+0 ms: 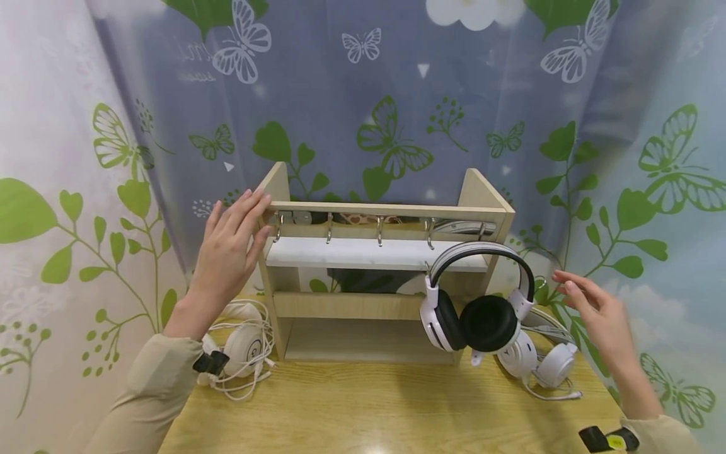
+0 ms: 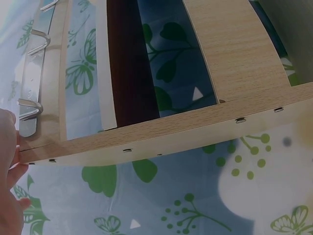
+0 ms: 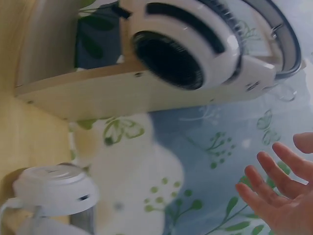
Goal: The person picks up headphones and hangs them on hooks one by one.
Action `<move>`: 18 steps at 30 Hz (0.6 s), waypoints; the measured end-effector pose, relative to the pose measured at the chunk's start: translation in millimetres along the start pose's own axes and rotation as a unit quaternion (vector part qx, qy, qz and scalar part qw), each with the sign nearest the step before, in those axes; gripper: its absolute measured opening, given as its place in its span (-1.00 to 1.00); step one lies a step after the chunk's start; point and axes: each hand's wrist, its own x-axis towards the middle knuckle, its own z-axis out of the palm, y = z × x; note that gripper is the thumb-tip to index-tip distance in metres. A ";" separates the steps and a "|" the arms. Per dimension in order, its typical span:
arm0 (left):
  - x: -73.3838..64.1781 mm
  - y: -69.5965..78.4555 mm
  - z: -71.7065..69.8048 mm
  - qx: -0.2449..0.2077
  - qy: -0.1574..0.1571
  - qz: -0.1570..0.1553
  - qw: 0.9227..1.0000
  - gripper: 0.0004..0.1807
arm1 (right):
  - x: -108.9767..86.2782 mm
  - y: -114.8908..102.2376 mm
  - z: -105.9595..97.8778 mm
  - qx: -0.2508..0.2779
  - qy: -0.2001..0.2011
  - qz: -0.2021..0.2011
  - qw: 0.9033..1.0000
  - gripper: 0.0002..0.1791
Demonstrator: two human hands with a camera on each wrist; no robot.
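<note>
A light wooden shelf (image 1: pixel 351 306) stands on the table, with a metal hook rail (image 1: pixel 354 219) along its upper front. My left hand (image 1: pixel 229 249) rests on its top left corner with fingers extended; in the left wrist view, fingers (image 2: pixel 11 169) touch that corner beside the rail's end. White headphones (image 1: pixel 437 325) with black ear pads hang at the shelf's right front. To the right of them my right hand (image 1: pixel 604 321) is in the air, holding nothing. The right wrist view shows its spread fingers (image 3: pixel 274 169) apart from the hanging headphones (image 3: pixel 215 54).
White headphones with a tangled cable (image 1: pixel 244 347) lie on the table (image 1: pixel 351 410) left of the shelf. Another white pair (image 1: pixel 556 366) lies at the right, partly behind the hanging one. A printed curtain (image 1: pixel 317 101) surrounds the table at the back and sides.
</note>
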 end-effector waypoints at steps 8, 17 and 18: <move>0.7 0.2 0.1 0.003 0.001 0.001 1.000 -0.50 | -17.9 33.8 7.1 -0.008 0.002 0.027 1.000 -0.60; -0.2 -0.6 -0.2 0.009 -0.002 0.000 1.000 -0.50 | -30.4 55.4 12.7 -0.114 0.014 0.025 0.993 -0.65; -0.3 -0.7 0.0 0.008 -0.002 0.000 1.000 -0.50 | -32.0 57.0 14.1 -0.124 0.014 0.026 0.992 -0.65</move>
